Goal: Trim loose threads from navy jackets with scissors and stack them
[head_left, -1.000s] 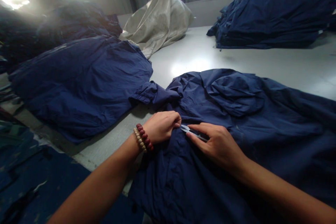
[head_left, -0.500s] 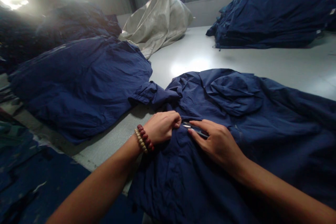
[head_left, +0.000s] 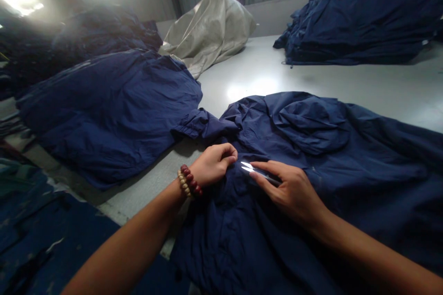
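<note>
A navy jacket (head_left: 311,156) lies spread on the grey table (head_left: 311,80) in front of me. My left hand (head_left: 214,166), with a bead bracelet on its wrist, is closed and pinches a fold of the jacket's fabric. Just to its right, my right hand (head_left: 290,189) grips small metal thread snips (head_left: 254,170), whose shiny blades point left toward the pinched fold and stand slightly apart from my left fingers.
A pile of navy jackets (head_left: 110,106) lies at the left, with its sleeve reaching my jacket. Another navy stack (head_left: 360,18) sits at the back right. A beige cloth bundle (head_left: 211,27) rests at the back. Dark fabric (head_left: 41,239) hangs below the table's near edge.
My left hand has loosened and shifted slightly left. The snips' blades have drawn back a little from my left fingers and now catch the light.
</note>
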Demonstrator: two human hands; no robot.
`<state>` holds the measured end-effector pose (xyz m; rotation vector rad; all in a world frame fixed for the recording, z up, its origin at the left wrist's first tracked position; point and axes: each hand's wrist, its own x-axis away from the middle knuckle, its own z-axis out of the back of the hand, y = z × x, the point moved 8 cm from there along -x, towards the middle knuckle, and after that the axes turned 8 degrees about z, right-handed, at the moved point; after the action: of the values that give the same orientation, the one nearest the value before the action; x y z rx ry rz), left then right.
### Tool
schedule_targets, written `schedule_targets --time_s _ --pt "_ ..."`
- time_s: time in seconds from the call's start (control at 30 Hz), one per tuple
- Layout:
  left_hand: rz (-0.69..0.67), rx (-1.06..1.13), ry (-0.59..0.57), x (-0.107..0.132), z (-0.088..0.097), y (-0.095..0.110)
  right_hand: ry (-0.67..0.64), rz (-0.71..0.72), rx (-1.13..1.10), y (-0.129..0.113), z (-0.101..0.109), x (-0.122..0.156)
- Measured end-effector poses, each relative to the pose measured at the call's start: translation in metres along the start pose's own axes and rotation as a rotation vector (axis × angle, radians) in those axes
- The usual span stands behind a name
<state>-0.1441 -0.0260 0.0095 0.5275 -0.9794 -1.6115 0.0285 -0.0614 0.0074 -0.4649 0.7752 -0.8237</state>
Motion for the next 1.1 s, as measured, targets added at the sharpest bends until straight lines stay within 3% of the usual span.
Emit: schedule_targets --time_s 0.5,1.1 --pt "-0.054 -0.008 0.044 0.001 0.001 0.003 -0.039 0.112 0.046 -0.007 -0.009 -0.007" --pt "-0.06 -0.005 0.061 0.002 0.004 0.004 -0.018 0.119 0.007 -0.005 -0.008 -0.008"
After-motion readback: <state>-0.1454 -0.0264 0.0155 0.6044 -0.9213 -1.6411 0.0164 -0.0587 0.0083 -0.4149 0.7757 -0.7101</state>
